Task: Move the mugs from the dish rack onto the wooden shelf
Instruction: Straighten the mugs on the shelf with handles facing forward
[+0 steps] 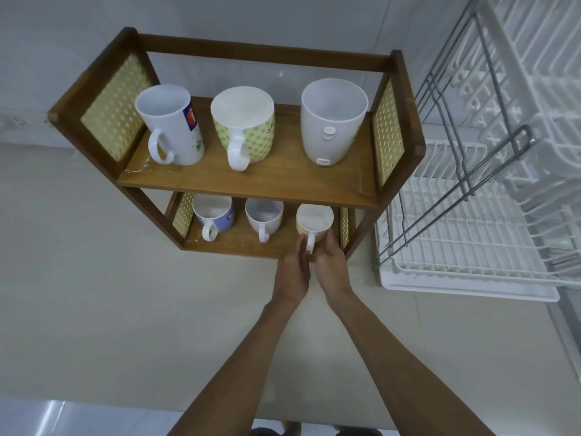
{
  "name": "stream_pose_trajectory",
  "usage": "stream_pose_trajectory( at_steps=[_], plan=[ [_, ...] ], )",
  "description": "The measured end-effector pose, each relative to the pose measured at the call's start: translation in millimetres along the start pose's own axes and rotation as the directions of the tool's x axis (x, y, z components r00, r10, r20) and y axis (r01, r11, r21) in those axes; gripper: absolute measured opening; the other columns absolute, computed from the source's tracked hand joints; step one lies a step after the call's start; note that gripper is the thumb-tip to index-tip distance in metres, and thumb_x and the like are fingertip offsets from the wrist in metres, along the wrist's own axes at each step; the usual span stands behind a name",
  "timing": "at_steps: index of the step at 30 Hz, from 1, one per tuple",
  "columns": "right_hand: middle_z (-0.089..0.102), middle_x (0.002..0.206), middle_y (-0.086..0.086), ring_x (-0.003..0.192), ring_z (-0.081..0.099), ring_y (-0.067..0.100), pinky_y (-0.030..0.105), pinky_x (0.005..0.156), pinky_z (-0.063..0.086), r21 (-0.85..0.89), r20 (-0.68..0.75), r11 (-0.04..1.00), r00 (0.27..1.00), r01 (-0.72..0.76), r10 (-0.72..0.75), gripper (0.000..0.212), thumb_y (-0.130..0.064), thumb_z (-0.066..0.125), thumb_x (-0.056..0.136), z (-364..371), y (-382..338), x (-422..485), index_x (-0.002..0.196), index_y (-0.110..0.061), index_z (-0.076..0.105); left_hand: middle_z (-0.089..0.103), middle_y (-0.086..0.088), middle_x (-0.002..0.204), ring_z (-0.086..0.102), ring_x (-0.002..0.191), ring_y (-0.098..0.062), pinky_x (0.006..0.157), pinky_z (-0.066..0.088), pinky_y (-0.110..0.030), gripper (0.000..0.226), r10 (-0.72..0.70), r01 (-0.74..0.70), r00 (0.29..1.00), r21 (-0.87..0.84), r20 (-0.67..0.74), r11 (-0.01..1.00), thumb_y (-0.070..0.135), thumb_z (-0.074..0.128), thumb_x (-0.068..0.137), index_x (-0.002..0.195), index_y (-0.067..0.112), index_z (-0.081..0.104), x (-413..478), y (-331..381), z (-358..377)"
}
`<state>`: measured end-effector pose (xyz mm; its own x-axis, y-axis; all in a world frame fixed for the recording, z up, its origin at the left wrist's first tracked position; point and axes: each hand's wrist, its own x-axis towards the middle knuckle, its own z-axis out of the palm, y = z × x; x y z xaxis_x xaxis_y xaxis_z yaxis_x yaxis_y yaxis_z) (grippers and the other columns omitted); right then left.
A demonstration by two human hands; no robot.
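**Inspector:** Although the dish rack [465, 247] at the right shows no mugs in its visible part, start at the left and report the wooden shelf [245, 184].

**Assistant:** Upper board, left to right: a tall white mug [171, 127], a green-patterned mug [243, 127] standing upside down, a plain white cup [333, 121]. Lower board: a blue-printed mug [213, 217], a small white mug [264, 218], then a yellow-patterned mug [314, 220] at the right end, handle toward the near edge.

**Inspector:** The hands?

**Assistant:** Both are at that last mug. The left hand [294, 269] has its fingers extended beside the handle, loose, not gripping. The right hand [333, 265] curls around the mug's right side, thumb up near the rim; whether it presses the mug or merely cups it, I cannot tell.

**Inspector:** Stage of work?

**Assistant:** In my judgement, final seating of the last mug.

**Inspector:** Recommendation?

**Assistant:** Confirm the base lies flat on the board, well clear of the near edge and apart from the small white mug. Withdraw both hands straight toward the near side, so no finger catches the handle.
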<state>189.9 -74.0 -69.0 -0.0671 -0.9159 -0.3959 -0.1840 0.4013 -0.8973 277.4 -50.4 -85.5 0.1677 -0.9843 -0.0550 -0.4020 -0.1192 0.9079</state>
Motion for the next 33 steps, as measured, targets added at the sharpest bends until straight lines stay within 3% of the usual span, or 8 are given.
stream_pose_trajectory(
  at_steps=[7, 12, 14, 17, 22, 27, 30, 33],
  plan=[
    [0.067, 0.126, 0.002, 0.114, 0.063, 0.015, 0.033, 0.098, 0.051, 0.025, 0.001, 0.999, 1.0, 0.023, -0.023, 0.057, -0.026, 0.045, 0.092, -1.3, 1.9, 3.7, 0.149, -0.03, 0.044, 0.07, -0.01, 0.127, 0.067, 0.114, -0.021, 0.097, 0.055, -0.045, 0.038, -0.021, 0.022, 0.999, -0.036, 0.025, 0.999, 0.008, 0.048, 0.107, 0.144, 0.01, 0.054, 3.9, 0.0, 2.6],
    [0.07, 0.115, -0.008, 0.105, 0.065, 0.006, 0.029, 0.093, 0.052, 0.025, 0.012, 0.999, 1.0, 0.021, -0.022, 0.059, -0.018, 0.045, 0.092, -3.0, 3.1, 3.2, 0.149, -0.033, 0.043, 0.069, 0.0, 0.128, 0.065, 0.113, -0.004, 0.095, 0.05, -0.014, 0.034, 0.011, -0.01, 1.0, -0.08, 0.016, 0.997, 0.012, 0.05, 0.107, 0.14, 0.017, 0.058, -1.1, 5.1, 1.7],
    [0.069, 0.117, -0.01, 0.106, 0.064, 0.004, 0.027, 0.092, 0.05, 0.02, 0.024, 0.999, 0.999, 0.032, -0.033, 0.062, -0.019, 0.046, 0.089, -3.6, 1.0, -0.1, 0.149, -0.036, 0.043, 0.07, -0.001, 0.124, 0.065, 0.114, -0.004, 0.096, 0.051, -0.015, 0.03, -0.008, 0.012, 1.0, -0.142, 0.027, 0.99, 0.017, 0.046, 0.108, 0.134, 0.019, 0.061, -4.3, 8.2, 2.4],
    [0.067, 0.126, -0.003, 0.113, 0.063, 0.011, 0.032, 0.099, 0.05, 0.003, 0.039, 0.998, 0.998, 0.056, -0.056, 0.059, -0.017, 0.046, 0.094, -5.3, -0.8, -3.9, 0.149, -0.036, 0.043, 0.071, 0.002, 0.111, 0.066, 0.098, 0.004, 0.082, 0.048, -0.006, 0.025, -0.022, 0.025, 0.999, -0.09, 0.032, 0.996, 0.015, 0.046, 0.109, 0.126, 0.027, 0.061, -9.0, 7.2, 3.3],
    [0.07, 0.119, 0.002, 0.11, 0.066, 0.017, 0.033, 0.096, 0.052, -0.052, 0.066, 0.997, 0.996, 0.064, -0.06, 0.049, -0.013, 0.044, 0.096, -9.4, -0.3, -10.4, 0.14, -0.032, 0.054, 0.072, -0.009, 0.121, 0.067, 0.103, -0.015, 0.077, 0.043, -0.004, 0.041, -0.009, 0.007, 0.998, 0.03, 0.068, 1.0, 0.014, 0.047, 0.108, 0.149, 0.017, 0.049, -11.9, 5.5, 2.7],
    [0.071, 0.113, 0.005, 0.104, 0.067, 0.019, 0.033, 0.092, 0.054, -0.094, 0.087, 0.993, 0.994, 0.07, -0.061, 0.053, -0.01, 0.042, 0.095, -12.6, -1.8, -19.6, 0.144, -0.029, 0.051, 0.071, -0.011, 0.127, 0.064, 0.105, -0.012, 0.073, 0.039, 0.006, 0.048, -0.025, 0.021, 0.997, 0.054, 0.071, 0.998, 0.014, 0.047, 0.108, 0.155, 0.017, 0.042, -20.4, 6.5, 2.5],
    [0.071, 0.111, 0.009, 0.099, 0.067, 0.02, 0.027, 0.083, 0.051, -0.18, 0.104, 0.977, 0.99, 0.117, -0.1, 0.054, -0.009, 0.042, 0.096, -21.0, 1.0, -31.5, 0.146, -0.026, 0.049, 0.066, -0.011, 0.137, 0.064, 0.118, -0.019, 0.087, 0.043, -0.004, 0.053, -0.049, 0.043, 0.996, 0.075, 0.071, 0.996, 0.014, 0.05, 0.107, 0.158, 0.016, 0.036, -32.1, 7.9, 3.4],
    [0.069, 0.124, 0.012, 0.106, 0.065, 0.023, 0.023, 0.086, 0.049, -0.333, 0.169, 0.918, 0.972, 0.214, -0.165, 0.05, -0.012, 0.044, 0.099, -33.8, 13.4, -50.8, 0.148, -0.02, 0.048, 0.054, -0.013, 0.151, 0.053, 0.138, -0.029, 0.111, 0.042, -0.032, 0.058, -0.03, 0.02, 0.998, 0.16, 0.058, 0.987, 0.018, 0.059, 0.103, 0.155, 0.008, 0.039, -58.5, 5.6, 4.1]
  ],
)
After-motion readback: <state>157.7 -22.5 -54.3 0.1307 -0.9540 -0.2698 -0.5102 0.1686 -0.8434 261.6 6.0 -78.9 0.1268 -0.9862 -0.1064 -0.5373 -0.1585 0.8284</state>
